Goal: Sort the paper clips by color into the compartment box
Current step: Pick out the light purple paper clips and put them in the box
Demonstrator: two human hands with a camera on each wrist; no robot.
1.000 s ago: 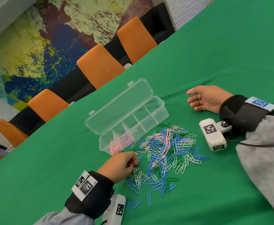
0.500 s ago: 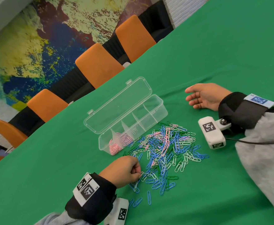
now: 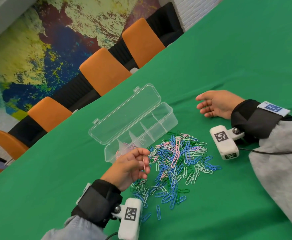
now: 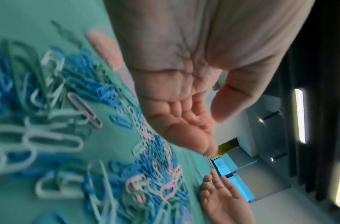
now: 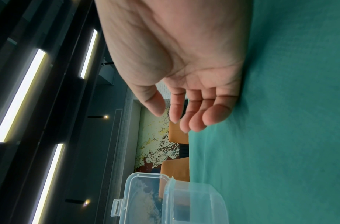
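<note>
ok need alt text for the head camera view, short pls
A person's left hand pinches one pink paper clip above a mixed pile of blue, green, white and pink paper clips on a green tablecloth. Beside the pile, an open clear plastic compartment box holds pink clips; the right hand rests open.

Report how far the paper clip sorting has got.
Early stage. Done: some pink clips lie in the compartment box's end compartment. In hand: the left hand pinches one pink clip; the right hand rests open. Left: the mixed pile on the table.
</note>
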